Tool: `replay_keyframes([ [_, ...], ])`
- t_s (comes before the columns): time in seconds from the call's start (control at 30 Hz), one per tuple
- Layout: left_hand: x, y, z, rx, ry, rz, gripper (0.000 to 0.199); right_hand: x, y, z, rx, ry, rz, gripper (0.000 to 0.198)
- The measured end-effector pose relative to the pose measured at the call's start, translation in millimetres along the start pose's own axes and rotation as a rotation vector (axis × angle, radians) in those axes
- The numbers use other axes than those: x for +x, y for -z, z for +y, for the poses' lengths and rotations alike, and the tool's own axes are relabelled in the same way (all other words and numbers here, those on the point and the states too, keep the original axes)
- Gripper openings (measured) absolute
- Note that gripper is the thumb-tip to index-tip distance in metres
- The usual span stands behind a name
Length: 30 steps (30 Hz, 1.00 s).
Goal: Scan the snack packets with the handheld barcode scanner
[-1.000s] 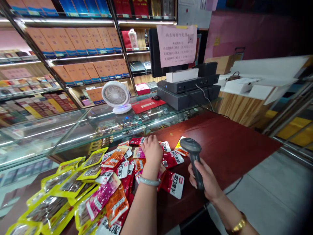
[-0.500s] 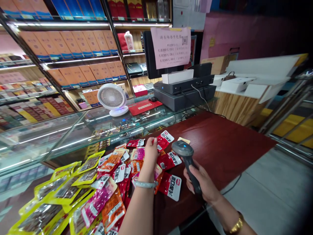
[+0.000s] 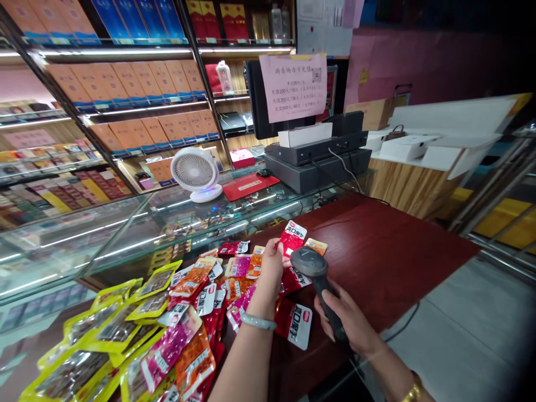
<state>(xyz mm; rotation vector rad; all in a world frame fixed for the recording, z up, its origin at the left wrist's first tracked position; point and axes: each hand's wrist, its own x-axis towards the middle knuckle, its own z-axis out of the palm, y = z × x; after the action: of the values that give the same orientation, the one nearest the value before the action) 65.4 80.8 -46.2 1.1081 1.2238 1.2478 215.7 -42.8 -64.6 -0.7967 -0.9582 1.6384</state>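
Note:
My left hand (image 3: 273, 262), with a pale bangle on the wrist, is closed on a red-and-white snack packet (image 3: 292, 237) held up off the counter. Wrapped around the handle of a dark grey barcode scanner (image 3: 312, 263) is my right hand (image 3: 345, 312). The scanner's head is just to the right of the held packet. Below and left of my hands lies a loose pile of small packets, such as an orange packet (image 3: 195, 357) and a magenta packet (image 3: 167, 352). Larger yellow-edged packets (image 3: 75, 374) overlap at the far left. A red packet (image 3: 295, 324) rests below the scanner.
Behind the dark red counter (image 3: 389, 245) runs a glass display case (image 3: 121, 240). On it stand a white fan (image 3: 196, 173), a red mat (image 3: 249, 187) and a cash drawer (image 3: 310, 172) under a monitor with a pink sign (image 3: 293, 86). A cable hangs by the counter's right edge.
My left hand has moved slightly right with the red-and-white packet, bringing it closer to the scanner head. The scanner has shifted slightly left and down. The view has tilted a little.

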Motion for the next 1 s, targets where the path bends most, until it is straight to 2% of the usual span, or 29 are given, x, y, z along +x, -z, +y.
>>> replay_keyframes([
  [0.1,-4,-3,4,0.239,-0.121,-0.131,0.038,1,-1,-3,0.039,0.015,0.032,0.034],
  [0.2,-15,1,17,0.772,-0.308,-0.169,0.047,2,-4,-6,0.074,0.037,0.063,0.034],
  [0.23,-19,4,22,0.957,-0.322,-0.168,0.048,2,-4,-7,0.081,0.042,0.072,0.034],
  [0.3,-26,9,31,1.251,-0.265,-0.175,0.046,2,-6,-9,0.090,0.044,0.084,0.034],
  [0.37,-31,13,36,1.410,-0.191,-0.188,0.047,1,-7,-10,0.093,0.043,0.086,0.035],
  [0.43,-31,15,38,1.456,-0.184,-0.202,0.049,1,-6,-10,0.092,0.045,0.082,0.035],
  [0.5,-27,17,36,1.417,-0.189,-0.179,0.045,1,-6,-10,0.092,0.046,0.075,0.034],
  [0.57,-20,20,35,1.284,-0.145,-0.084,0.034,1,-5,-10,0.099,0.044,0.075,0.036],
  [0.67,-8,26,30,0.927,-0.088,0.116,0.017,0,-4,-9,0.104,0.035,0.069,0.042],
  [0.77,1,27,22,0.602,-0.101,0.253,0.012,-1,-4,-9,0.074,0.014,0.022,0.044],
  [0.9,6,20,12,0.343,-0.107,0.284,0.018,-2,-4,-7,0.026,-0.008,-0.019,0.043],
  [1.0,6,17,8,0.284,-0.131,0.290,0.021,-2,-4,-6,0.014,-0.016,-0.016,0.042],
])
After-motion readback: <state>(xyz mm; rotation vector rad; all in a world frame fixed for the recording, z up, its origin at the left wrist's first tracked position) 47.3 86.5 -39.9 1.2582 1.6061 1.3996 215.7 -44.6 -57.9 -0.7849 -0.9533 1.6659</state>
